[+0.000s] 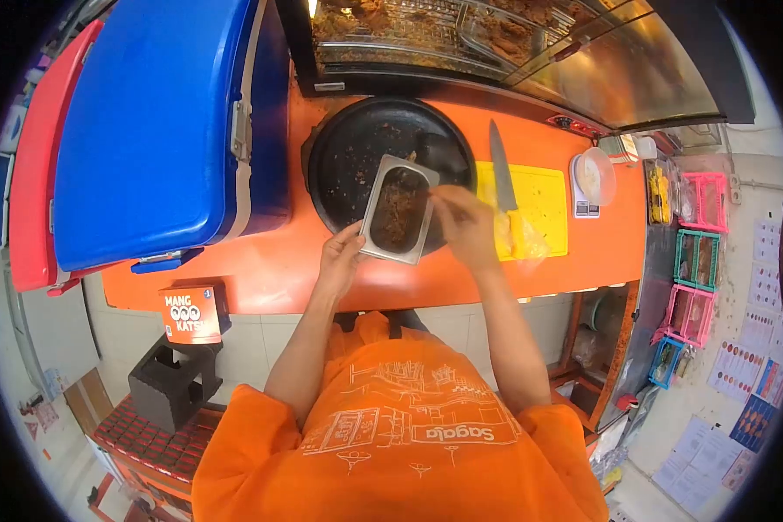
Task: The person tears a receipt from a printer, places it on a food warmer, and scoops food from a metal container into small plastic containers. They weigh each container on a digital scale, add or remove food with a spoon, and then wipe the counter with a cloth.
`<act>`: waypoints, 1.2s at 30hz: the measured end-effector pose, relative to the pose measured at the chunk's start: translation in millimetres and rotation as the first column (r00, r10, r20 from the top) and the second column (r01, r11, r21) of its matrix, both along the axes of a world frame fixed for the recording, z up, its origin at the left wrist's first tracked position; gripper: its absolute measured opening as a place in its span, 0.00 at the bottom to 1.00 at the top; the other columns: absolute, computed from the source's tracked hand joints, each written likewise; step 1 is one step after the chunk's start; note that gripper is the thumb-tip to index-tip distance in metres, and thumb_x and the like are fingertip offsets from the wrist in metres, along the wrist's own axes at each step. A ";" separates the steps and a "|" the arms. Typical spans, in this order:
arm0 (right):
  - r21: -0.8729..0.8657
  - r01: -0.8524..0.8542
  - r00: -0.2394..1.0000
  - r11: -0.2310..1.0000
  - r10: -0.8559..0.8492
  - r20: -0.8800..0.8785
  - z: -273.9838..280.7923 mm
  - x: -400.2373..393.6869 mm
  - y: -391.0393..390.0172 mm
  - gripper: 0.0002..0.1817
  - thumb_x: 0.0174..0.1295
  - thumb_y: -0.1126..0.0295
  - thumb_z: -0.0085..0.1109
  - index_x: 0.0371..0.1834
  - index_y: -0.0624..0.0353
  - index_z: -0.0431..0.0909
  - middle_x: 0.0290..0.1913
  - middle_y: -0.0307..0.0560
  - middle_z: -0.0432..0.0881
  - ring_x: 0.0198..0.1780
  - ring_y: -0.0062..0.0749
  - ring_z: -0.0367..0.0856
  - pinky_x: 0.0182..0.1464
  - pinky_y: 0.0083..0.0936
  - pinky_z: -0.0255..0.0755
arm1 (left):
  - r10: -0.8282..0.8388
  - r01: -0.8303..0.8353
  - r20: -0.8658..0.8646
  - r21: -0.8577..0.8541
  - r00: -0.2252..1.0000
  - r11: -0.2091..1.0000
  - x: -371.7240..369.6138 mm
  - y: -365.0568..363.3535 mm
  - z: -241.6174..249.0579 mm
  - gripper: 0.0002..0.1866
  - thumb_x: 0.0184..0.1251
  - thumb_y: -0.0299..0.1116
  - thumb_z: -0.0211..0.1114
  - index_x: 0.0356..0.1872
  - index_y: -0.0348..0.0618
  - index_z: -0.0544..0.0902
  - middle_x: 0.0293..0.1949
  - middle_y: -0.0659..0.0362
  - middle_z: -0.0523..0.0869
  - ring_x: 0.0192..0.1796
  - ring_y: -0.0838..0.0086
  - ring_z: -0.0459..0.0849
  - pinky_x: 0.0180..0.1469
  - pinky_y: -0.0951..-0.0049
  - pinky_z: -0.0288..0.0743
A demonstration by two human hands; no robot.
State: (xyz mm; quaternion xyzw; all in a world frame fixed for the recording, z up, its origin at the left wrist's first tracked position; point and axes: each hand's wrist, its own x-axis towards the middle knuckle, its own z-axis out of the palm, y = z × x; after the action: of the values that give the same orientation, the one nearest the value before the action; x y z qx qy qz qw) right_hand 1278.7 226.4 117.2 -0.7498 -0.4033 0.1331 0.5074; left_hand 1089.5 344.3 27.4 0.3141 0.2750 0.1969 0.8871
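Observation:
A small steel pan [398, 210] filled with dark brown bits is tilted over a round black griddle [357, 148] on the orange counter [270, 270]. My left hand [341, 255] grips the pan's near left corner. My right hand [463, 224] is at the pan's right rim, fingers bent over the brown contents; whether it holds anything is unclear. Dark crumbs lie scattered on the griddle.
A knife [499, 165] rests on a yellow cutting board [538, 209] to the right, next to a small scale [590, 181]. A big blue cooler [161, 122] fills the counter's left. A glass case of fried food [461, 30] stands behind. Coloured baskets [698, 252] hang right.

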 end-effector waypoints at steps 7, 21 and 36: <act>-0.076 -0.130 0.990 0.989 0.134 0.051 -18.7 -36.7 -8.2 0.09 0.55 0.80 0.61 0.40 0.61 0.82 0.40 0.49 0.84 0.42 0.42 0.81 0.44 0.30 0.74 | -0.029 0.032 -0.073 0.029 0.997 0.999 -1.4 2.5 -3.0 0.19 0.68 0.24 0.58 0.59 0.33 0.73 0.46 0.57 0.84 0.47 0.76 0.83 0.51 0.75 0.78; -0.102 -0.054 0.947 0.993 0.083 0.309 -21.3 -24.9 -1.4 0.12 0.50 0.82 0.64 0.39 0.58 0.81 0.40 0.46 0.84 0.43 0.43 0.78 0.45 0.31 0.73 | -0.020 0.045 -0.177 0.139 0.984 0.989 -5.8 -4.0 4.4 0.19 0.66 0.24 0.60 0.58 0.32 0.75 0.33 0.66 0.80 0.35 0.84 0.77 0.45 0.79 0.77; 0.013 0.359 0.893 0.933 -0.339 -0.294 -1.1 -109.1 -21.3 0.06 0.63 0.78 0.57 0.41 0.67 0.80 0.41 0.47 0.83 0.46 0.31 0.79 0.51 0.24 0.70 | 0.037 0.049 -0.312 0.264 0.949 0.963 -10.3 -25.7 17.7 0.21 0.67 0.28 0.62 0.59 0.34 0.74 0.33 0.67 0.79 0.37 0.85 0.76 0.44 0.81 0.73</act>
State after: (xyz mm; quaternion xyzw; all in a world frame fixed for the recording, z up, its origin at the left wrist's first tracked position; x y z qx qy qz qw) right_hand 1169.7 205.2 116.1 -0.7652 -0.1884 0.1339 0.6009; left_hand 1079.2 318.6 45.1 0.4596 0.3823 0.1774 0.7818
